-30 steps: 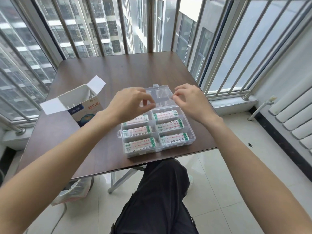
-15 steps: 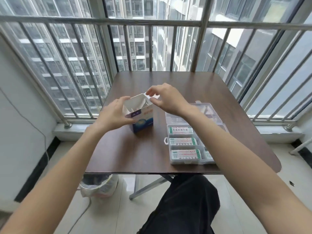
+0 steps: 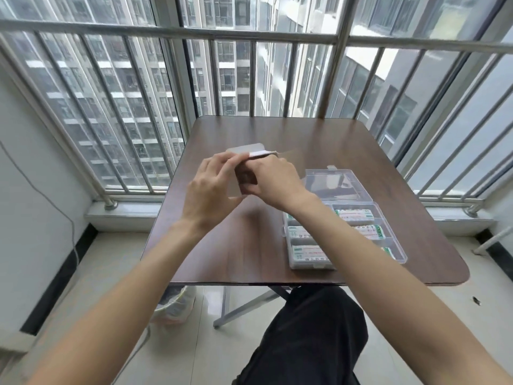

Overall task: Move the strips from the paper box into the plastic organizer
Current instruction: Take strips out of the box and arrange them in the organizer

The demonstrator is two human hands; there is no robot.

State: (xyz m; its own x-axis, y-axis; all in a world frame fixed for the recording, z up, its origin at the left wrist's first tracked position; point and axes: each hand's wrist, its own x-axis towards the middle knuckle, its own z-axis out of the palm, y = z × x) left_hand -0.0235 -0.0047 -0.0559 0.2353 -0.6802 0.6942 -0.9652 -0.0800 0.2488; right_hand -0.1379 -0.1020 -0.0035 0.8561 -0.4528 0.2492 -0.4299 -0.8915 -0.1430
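Note:
Both of my hands hold the paper box (image 3: 249, 154) above the middle of the brown table (image 3: 319, 140). The box is blurred and mostly hidden behind my fingers. My left hand (image 3: 211, 190) grips its left side. My right hand (image 3: 273, 179) grips its right side and top. The clear plastic organizer (image 3: 388, 240) lies open on the table at the right, under my right forearm. White strips with green ends (image 3: 354, 215) lie in its compartments. Its lid (image 3: 333, 182) lies flat behind it.
A metal railing (image 3: 249, 37) and window bars run close behind and beside the table. A bin with a plastic bag (image 3: 175, 304) stands on the tiled floor under the table's left front corner. My dark-clothed leg (image 3: 308, 337) is under the front edge.
My hands left the organizer and went left to the paper box, then lifted it off the table and turned it. The flaps that stood open are now folded in. My view swung left.

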